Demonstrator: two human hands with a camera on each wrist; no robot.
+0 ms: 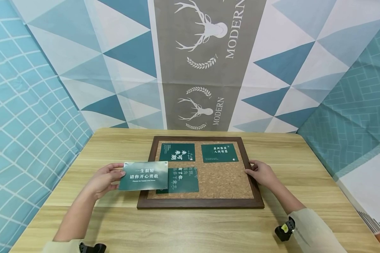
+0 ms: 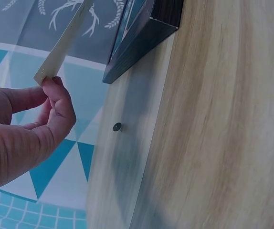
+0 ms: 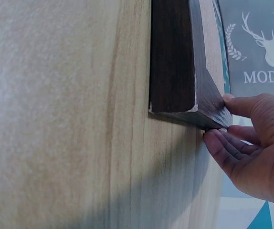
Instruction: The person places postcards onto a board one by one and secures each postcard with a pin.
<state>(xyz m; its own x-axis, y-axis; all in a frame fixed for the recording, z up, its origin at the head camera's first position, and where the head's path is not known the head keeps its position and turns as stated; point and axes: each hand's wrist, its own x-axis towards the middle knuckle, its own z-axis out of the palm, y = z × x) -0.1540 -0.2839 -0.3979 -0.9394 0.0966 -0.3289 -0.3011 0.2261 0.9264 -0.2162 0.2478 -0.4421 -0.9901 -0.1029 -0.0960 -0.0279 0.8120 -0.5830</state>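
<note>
In the head view my left hand (image 1: 103, 181) pinches a green card (image 1: 143, 176) with white Chinese lettering by its left edge, between thumb and fingers. That card overlaps the lower left part of a cork board (image 1: 225, 182) with a dark brown wooden frame. Seen nearly edge-on in the left wrist view, the card (image 2: 56, 57) is tilted and above the table. My right hand (image 1: 262, 173) grips the frame's right side, thumb on top and fingers along the outer side, as the right wrist view also shows. Three green cards lie on the cork: upper left (image 1: 166, 151), upper right (image 1: 220, 158) and lower left (image 1: 184, 188).
A small dark thumbtack (image 2: 117, 127) stands on the wooden table (image 1: 190, 228) left of the board. Patterned cloth (image 1: 130, 70) with blue triangles and deer heads hangs behind the table's far edge. Black wrist cameras (image 1: 285, 229) sit by both sleeves.
</note>
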